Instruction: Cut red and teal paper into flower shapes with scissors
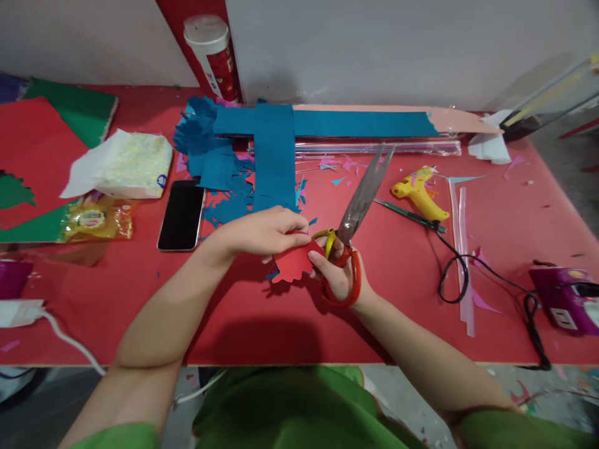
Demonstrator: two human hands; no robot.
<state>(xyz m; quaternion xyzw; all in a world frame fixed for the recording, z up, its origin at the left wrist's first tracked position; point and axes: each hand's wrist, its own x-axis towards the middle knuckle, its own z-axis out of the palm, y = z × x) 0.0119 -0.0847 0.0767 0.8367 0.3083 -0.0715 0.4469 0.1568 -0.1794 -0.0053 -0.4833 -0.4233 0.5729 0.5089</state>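
Note:
My left hand [274, 229] pinches a red paper piece [292, 262] with a jagged lower edge; a bit of blue shows beneath it. My right hand [339, 274] has its fingers in the handles of a pair of scissors [358, 206], one handle loop yellow and the other red-orange. The blades point up and away, slightly apart at the tips, with no paper between them. My right thumb and fingers also touch the red paper's right edge. Blue cut scraps [231, 199] and a blue paper strip [275, 156] lie just beyond my left hand.
A phone [181, 215], a tissue pack [138, 165] and red paper [42, 149] lie left. Rightward are a yellow glue gun [421, 192], a green-handled cutter [412, 216], pink strips [461, 262] and a purple power box [564, 299]. A canister [210, 59] stands at the wall.

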